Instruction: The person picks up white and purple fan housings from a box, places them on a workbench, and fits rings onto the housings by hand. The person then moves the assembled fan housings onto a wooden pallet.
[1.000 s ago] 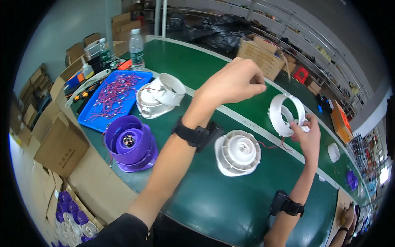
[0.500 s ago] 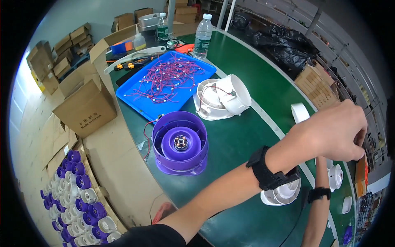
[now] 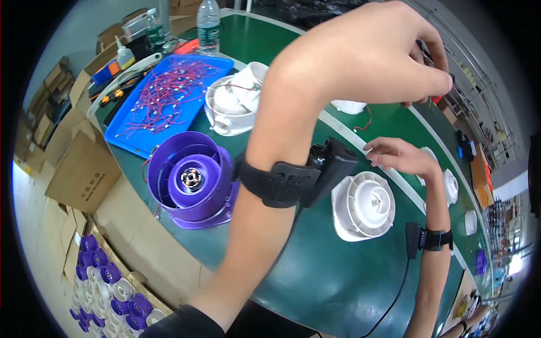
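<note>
My left hand [image 3: 360, 53] is raised over the far side of the green table, large in view. Its fingers are curled toward the thumb in a pinch; whatever lies between them cannot be made out. My right hand [image 3: 403, 156] hovers lower at the right, fingers stretched out and slightly apart, holding nothing visible. Just below it stands a white fan housing [image 3: 369, 205] with a round ribbed top. Left of my left forearm sits a purple fan housing [image 3: 191, 191], a motor coil at its centre. White housing parts [image 3: 228, 107] with a thin wire lie behind it.
A blue tray [image 3: 127, 138] holds tangled red-purple wires with small connectors. Behind are a water bottle [image 3: 208, 28] and tools [image 3: 115, 96]. More white parts [image 3: 449, 186] line the right side. Cardboard boxes [image 3: 84, 172] and many purple and white housings [image 3: 121, 290] stand at the left.
My head view has shifted to the right. My left hand has moved left and up within the view, and my right hand has come out from behind it, uncovering the white housing.
</note>
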`<state>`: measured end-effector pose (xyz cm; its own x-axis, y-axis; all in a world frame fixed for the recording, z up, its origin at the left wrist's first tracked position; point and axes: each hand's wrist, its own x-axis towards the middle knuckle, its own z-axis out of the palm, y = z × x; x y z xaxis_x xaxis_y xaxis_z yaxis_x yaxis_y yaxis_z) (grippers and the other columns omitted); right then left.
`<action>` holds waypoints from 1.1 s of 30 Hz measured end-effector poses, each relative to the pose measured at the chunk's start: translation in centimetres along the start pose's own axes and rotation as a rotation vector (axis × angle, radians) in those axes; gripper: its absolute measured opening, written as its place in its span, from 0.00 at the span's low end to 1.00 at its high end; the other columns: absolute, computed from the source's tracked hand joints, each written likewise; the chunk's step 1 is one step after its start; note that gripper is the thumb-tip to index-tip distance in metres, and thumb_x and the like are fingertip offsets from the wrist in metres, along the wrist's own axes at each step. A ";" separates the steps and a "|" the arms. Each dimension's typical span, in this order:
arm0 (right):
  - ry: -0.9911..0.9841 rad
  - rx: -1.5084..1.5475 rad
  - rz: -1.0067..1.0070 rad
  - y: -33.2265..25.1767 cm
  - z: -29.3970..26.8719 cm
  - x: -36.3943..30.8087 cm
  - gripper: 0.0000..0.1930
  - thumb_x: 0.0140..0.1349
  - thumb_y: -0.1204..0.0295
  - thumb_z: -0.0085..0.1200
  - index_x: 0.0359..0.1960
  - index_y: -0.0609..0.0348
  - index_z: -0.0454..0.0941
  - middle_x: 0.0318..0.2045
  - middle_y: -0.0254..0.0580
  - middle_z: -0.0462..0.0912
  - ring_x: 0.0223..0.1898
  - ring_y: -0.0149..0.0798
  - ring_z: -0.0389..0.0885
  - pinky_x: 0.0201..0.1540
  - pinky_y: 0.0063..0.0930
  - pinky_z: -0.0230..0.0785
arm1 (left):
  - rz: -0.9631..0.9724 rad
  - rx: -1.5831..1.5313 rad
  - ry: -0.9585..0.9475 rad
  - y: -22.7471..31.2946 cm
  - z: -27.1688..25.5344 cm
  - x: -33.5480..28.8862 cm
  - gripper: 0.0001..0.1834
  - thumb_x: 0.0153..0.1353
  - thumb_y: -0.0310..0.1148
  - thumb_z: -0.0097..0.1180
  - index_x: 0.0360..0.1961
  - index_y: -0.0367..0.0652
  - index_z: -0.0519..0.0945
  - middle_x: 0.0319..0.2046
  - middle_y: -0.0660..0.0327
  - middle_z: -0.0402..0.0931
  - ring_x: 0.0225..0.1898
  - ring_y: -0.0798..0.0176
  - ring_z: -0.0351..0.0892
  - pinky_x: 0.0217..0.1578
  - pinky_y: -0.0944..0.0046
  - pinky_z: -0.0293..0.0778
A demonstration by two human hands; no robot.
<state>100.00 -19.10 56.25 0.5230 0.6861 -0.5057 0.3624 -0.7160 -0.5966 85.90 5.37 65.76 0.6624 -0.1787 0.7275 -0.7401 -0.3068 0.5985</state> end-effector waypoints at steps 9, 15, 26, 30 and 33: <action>0.255 -0.478 -0.063 -2.7 10.0 -7.9 0.60 0.39 0.45 0.72 0.72 0.54 0.50 0.68 0.65 0.54 0.70 0.60 0.55 0.69 0.44 0.54 | -0.012 -0.097 -0.288 2.2 1.0 1.0 0.19 0.62 0.36 0.54 0.43 0.26 0.77 0.26 0.58 0.77 0.28 0.69 0.75 0.32 0.69 0.72; 0.464 -0.399 -0.029 -2.7 11.7 -7.6 0.54 0.39 0.52 0.68 0.70 0.53 0.54 0.63 0.64 0.62 0.65 0.60 0.62 0.63 0.47 0.63 | -0.124 -0.146 -0.370 2.6 2.7 1.4 0.18 0.63 0.35 0.54 0.46 0.28 0.76 0.27 0.58 0.78 0.26 0.70 0.75 0.31 0.70 0.72; 1.001 -0.584 0.278 5.2 -0.8 -2.7 0.48 0.39 0.45 0.65 0.64 0.52 0.64 0.55 0.65 0.72 0.57 0.67 0.68 0.59 0.52 0.66 | -0.113 -0.097 -0.347 1.6 1.0 1.8 0.21 0.62 0.36 0.52 0.46 0.25 0.76 0.27 0.53 0.80 0.28 0.65 0.77 0.31 0.66 0.73; 0.947 -0.748 0.518 11.5 -6.2 1.2 0.50 0.41 0.47 0.68 0.67 0.55 0.62 0.57 0.64 0.73 0.63 0.55 0.67 0.67 0.43 0.54 | 0.030 0.061 -0.109 -1.5 3.0 1.0 0.15 0.46 0.33 0.56 0.33 0.36 0.85 0.28 0.46 0.82 0.31 0.49 0.84 0.36 0.59 0.80; 0.879 -0.613 0.375 8.6 -5.6 9.3 0.51 0.41 0.47 0.68 0.67 0.57 0.61 0.58 0.64 0.72 0.63 0.55 0.67 0.67 0.42 0.55 | -0.135 0.133 -0.213 -1.6 3.9 0.9 0.12 0.42 0.29 0.57 0.28 0.35 0.85 0.28 0.44 0.81 0.33 0.47 0.84 0.38 0.57 0.80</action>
<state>112.27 -19.61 49.92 0.9508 0.2598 0.1686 0.2588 -0.9655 0.0282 88.19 2.11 64.17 0.7735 -0.3160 0.5493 -0.6314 -0.4583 0.6255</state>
